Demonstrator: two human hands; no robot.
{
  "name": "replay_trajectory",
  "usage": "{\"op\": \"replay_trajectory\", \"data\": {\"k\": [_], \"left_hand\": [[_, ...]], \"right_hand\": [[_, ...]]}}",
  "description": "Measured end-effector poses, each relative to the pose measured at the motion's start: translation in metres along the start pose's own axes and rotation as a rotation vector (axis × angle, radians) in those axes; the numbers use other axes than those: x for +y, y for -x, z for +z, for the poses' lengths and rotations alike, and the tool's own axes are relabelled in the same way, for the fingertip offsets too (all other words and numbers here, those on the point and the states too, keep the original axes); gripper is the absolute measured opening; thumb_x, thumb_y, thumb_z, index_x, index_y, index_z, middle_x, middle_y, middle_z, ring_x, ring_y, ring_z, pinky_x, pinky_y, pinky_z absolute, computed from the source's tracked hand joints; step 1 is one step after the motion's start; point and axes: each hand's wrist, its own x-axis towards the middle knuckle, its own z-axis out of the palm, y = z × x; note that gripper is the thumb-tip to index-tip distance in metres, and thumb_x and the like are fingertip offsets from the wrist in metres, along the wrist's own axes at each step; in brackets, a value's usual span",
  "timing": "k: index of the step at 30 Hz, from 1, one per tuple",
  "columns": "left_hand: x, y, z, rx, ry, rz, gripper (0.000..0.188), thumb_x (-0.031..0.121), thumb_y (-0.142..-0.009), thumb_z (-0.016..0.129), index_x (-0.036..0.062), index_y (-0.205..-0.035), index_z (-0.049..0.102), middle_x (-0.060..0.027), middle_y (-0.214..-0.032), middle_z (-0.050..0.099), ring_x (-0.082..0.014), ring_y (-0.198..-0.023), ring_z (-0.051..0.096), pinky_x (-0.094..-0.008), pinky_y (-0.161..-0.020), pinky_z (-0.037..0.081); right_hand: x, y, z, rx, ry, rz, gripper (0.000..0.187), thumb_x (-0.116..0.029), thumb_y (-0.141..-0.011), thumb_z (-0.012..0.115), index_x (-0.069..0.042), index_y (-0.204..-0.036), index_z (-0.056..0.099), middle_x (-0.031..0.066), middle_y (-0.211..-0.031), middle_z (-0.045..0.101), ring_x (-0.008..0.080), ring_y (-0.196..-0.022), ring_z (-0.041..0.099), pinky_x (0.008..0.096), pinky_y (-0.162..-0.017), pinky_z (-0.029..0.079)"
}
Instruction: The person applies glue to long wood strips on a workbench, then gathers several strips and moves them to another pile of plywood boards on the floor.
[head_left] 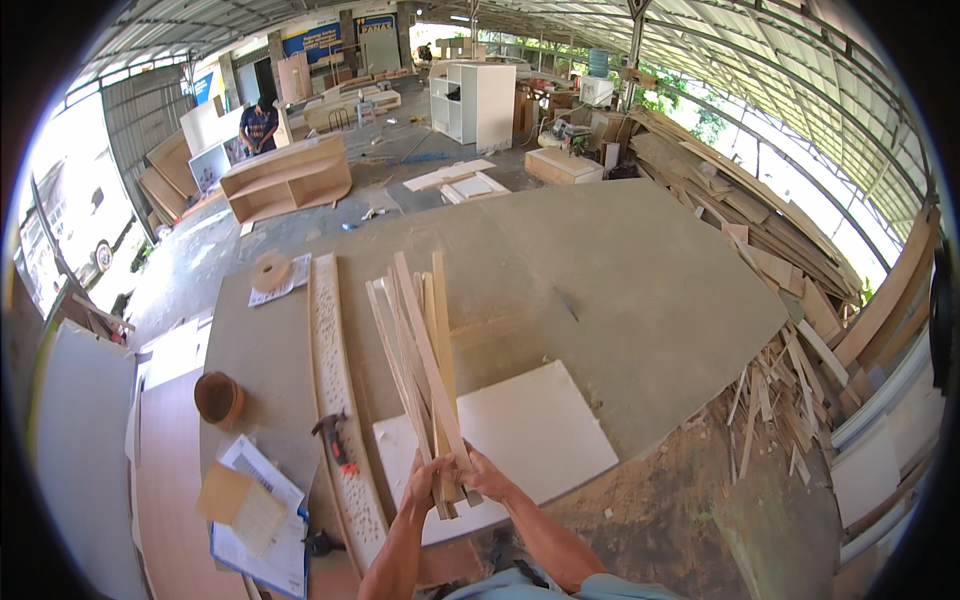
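Note:
A loose bundle of long, thin wooden strips (420, 345) fans out away from me over the worktable (660, 280). Near its lower end, my left hand (424, 482) is closed around the strips from the left. My right hand (484, 474) grips the same bundle from the right, close beside the left. Beneath the strips, a white rectangular panel (555, 425) lies flat on the table. To the left is a long narrow board (328, 335) with pale speckles. A hammer (332, 442) with a red-and-black handle rests across that board.
On the table's left side are a roll of edge banding (270, 270), a brown round container (218, 398) and papers (285, 515). Scrap wood (765, 400) is piled at the right. Beyond the table stand a wooden cabinet (285, 185), a white cabinet (495, 110) and another person (258, 128).

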Motion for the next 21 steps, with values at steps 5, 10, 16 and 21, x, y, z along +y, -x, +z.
{"op": "replay_trajectory", "data": {"k": [5,10,16,21], "left_hand": [[0.015,-0.071,0.014,0.045,-0.075,-0.031,0.035,0.008,-0.087,0.069,-0.0007,-0.119,0.056,-0.0081,-0.092,0.065,-0.0188,-0.072,0.067,-0.0354,-0.064,0.061],[0.023,-0.15,-0.004,0.258,-0.347,0.004,0.03,0.014,-0.088,0.073,0.0003,-0.112,0.063,-0.0088,-0.09,0.069,-0.0189,-0.074,0.07,-0.0374,-0.062,0.06],[0.024,-0.189,-0.067,0.454,-0.893,-0.027,0.093,0.047,-0.086,0.071,-0.0042,-0.154,0.032,-0.0311,-0.146,0.045,-0.0384,-0.137,0.045,-0.0423,-0.113,0.035],[0.001,-0.152,-0.071,0.513,-0.977,0.238,0.08,0.037,-0.091,0.069,-0.0044,-0.151,0.037,-0.0273,-0.153,0.039,-0.0379,-0.138,0.043,-0.042,-0.114,0.033]], "right_hand": [[-0.002,-0.061,-0.053,-0.003,-0.048,0.085,0.079,-0.027,-0.085,0.083,-0.003,-0.146,0.039,0.0086,-0.128,0.06,0.0175,-0.118,0.057,0.0323,-0.101,0.047],[0.018,-0.146,-0.092,0.01,0.179,0.099,0.075,-0.028,-0.081,0.083,-0.001,-0.14,0.047,0.0162,-0.128,0.062,0.0249,-0.115,0.062,0.0352,-0.1,0.048],[0.005,-0.161,-0.088,0.406,0.888,-0.157,0.084,-0.035,-0.08,0.082,0.004,-0.145,0.044,0.0248,-0.145,0.052,0.0347,-0.121,0.062,0.0403,-0.104,0.049],[0.025,-0.042,-0.124,0.622,0.677,-0.247,0.057,-0.02,-0.086,0.074,-0.001,-0.135,0.054,0.017,-0.138,0.059,0.0284,-0.113,0.066,0.0395,-0.094,0.053]]}}
